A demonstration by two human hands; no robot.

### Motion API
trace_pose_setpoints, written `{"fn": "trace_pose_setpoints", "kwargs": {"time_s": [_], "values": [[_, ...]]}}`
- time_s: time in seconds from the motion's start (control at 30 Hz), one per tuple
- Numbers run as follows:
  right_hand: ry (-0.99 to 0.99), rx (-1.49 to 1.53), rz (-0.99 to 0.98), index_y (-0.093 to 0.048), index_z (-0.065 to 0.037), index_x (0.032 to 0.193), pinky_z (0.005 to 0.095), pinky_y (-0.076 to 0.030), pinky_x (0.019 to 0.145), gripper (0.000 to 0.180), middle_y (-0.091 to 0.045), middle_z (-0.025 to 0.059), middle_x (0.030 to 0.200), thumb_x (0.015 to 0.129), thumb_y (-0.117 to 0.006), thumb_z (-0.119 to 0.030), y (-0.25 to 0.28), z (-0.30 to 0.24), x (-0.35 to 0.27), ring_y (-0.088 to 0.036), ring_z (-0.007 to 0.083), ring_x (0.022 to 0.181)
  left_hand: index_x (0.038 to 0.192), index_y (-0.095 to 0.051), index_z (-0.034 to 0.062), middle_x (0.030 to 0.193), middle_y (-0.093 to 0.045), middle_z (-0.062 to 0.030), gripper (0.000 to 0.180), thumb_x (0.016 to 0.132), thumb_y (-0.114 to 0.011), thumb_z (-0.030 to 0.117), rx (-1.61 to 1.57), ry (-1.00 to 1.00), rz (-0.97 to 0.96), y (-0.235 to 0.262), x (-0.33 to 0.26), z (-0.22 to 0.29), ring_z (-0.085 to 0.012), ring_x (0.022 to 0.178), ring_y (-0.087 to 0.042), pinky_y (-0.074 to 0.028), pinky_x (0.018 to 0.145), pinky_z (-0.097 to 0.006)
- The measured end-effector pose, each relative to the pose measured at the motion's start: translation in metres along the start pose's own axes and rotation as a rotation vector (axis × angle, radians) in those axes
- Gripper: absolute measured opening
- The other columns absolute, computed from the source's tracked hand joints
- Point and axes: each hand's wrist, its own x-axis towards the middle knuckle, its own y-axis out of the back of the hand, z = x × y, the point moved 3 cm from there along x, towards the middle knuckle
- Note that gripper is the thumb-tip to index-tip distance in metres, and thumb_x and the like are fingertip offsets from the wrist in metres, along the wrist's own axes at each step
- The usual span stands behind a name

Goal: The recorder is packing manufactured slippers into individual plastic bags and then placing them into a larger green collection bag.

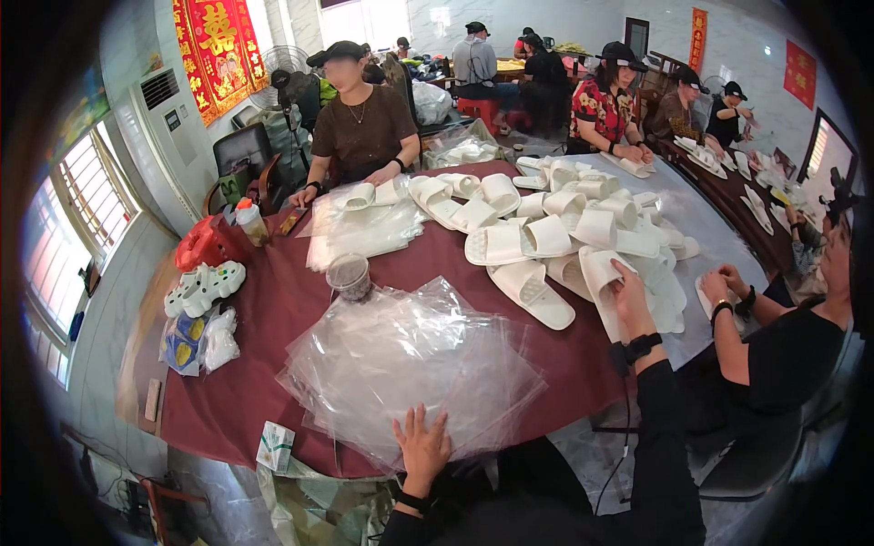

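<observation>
My left hand lies flat, fingers spread, on the near edge of a stack of clear plastic bags on the dark red table. My right hand reaches out to the right and closes on a white slipper at the near edge of a big heap of white slippers. A single white slipper lies sole-up between the bags and the heap. Both my arms wear black sleeves, with a black band on each wrist.
A small dark-filled cup stands beyond the bags. More bags lie before a seated person in brown. A person in black sits at my right. White clogs and a red bag lie left.
</observation>
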Motion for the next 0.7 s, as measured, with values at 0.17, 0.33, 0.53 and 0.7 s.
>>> {"fn": "trace_pose_setpoints", "kwargs": {"time_s": [0.17,0.33,0.53,0.7], "values": [[-0.033,0.062,-0.066,-0.055,-0.003,0.120,0.0331,-0.044,0.091,0.038,-0.056,0.0056,0.116,0.086,-0.061,-0.018,0.007,-0.016,-0.014,-0.055,0.0208,0.104,0.120,-0.057,0.0221,0.134,-0.042,-0.0154,0.045,0.076,-0.062,0.022,0.025,-0.009,-0.016,-0.001,-0.001,0.003,-0.0356,0.127,-0.036,-0.017,0.107,-0.060],[-0.058,0.172,-0.127,-0.056,-0.001,0.119,0.0350,-0.043,0.094,0.035,-0.056,0.0068,0.119,0.087,-0.060,-0.014,-0.002,-0.030,-0.014,-0.054,0.0223,0.107,0.123,-0.055,0.0215,0.133,-0.043,-0.0148,0.046,0.077,-0.061,0.023,0.069,-0.022,-0.017,-0.005,0.005,-0.001,-0.0366,0.128,-0.035,-0.016,0.107,-0.060],[-0.080,0.288,-0.271,-0.056,-0.003,0.121,0.0344,-0.038,0.097,0.034,-0.053,0.0046,0.127,0.091,-0.054,-0.017,0.001,-0.046,-0.018,-0.053,0.0207,0.109,0.121,-0.056,0.0206,0.133,-0.043,-0.0146,0.045,0.077,-0.061,0.022,0.030,-0.030,-0.022,-0.001,0.014,0.000,-0.0371,0.128,-0.034,-0.016,0.107,-0.061],[-0.101,0.284,-0.303,-0.058,-0.004,0.119,0.0332,-0.037,0.097,0.032,-0.057,0.0029,0.124,0.091,-0.053,-0.019,-0.013,-0.057,-0.025,-0.053,0.0181,0.110,0.119,-0.058,0.0198,0.133,-0.044,-0.0138,0.042,0.077,-0.061,0.020,0.020,-0.015,0.008,0.005,0.012,0.001,-0.0353,0.128,-0.035,-0.014,0.109,-0.058]]}}
